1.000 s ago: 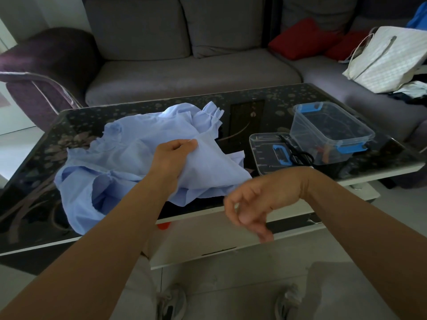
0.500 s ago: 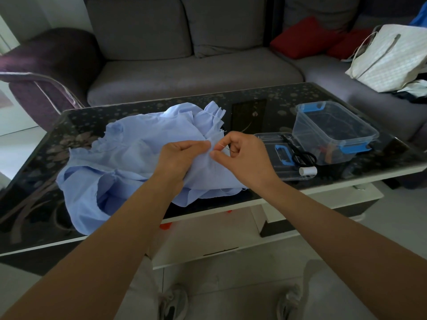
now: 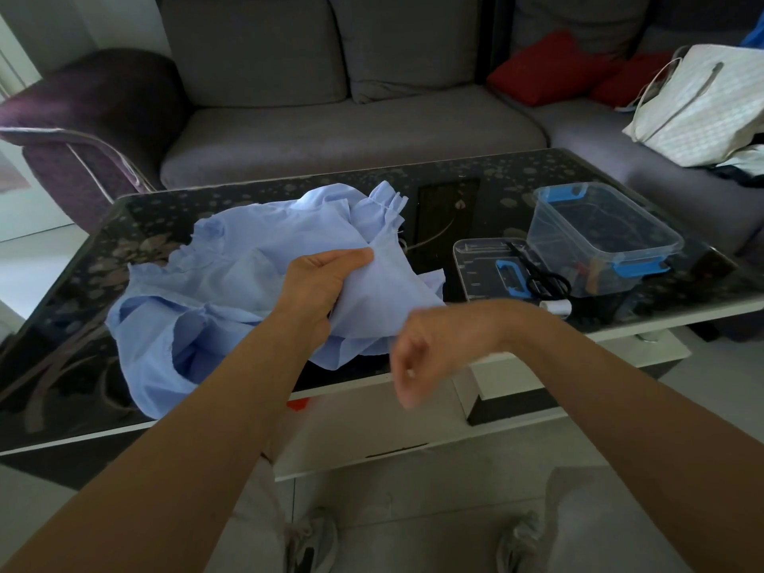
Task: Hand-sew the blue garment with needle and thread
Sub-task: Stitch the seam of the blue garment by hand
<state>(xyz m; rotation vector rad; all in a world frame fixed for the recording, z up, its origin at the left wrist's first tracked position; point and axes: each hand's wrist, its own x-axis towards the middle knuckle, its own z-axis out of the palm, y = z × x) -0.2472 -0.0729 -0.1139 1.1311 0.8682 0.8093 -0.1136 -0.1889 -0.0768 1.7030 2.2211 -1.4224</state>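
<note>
The light blue garment [image 3: 231, 283] lies crumpled on the dark glass table [image 3: 475, 192]. My left hand [image 3: 318, 283] grips a raised fold of it between thumb and fingers. My right hand [image 3: 430, 349] hangs blurred below and right of that fold, over the table's front edge, fingers curled into a pinch. The needle and thread are too thin to make out in the blur.
A clear plastic box with blue clips [image 3: 599, 233] stands at the table's right. Its lid [image 3: 479, 266] lies beside it with black scissors [image 3: 541, 275] on top and a white spool [image 3: 556, 306] in front. A grey sofa, red cushions [image 3: 545, 68] and a white bag [image 3: 703, 105] lie beyond.
My right hand was pinching at the fold next to my left thumb; it has pulled away, down and to the right. My left hand still holds the fold.
</note>
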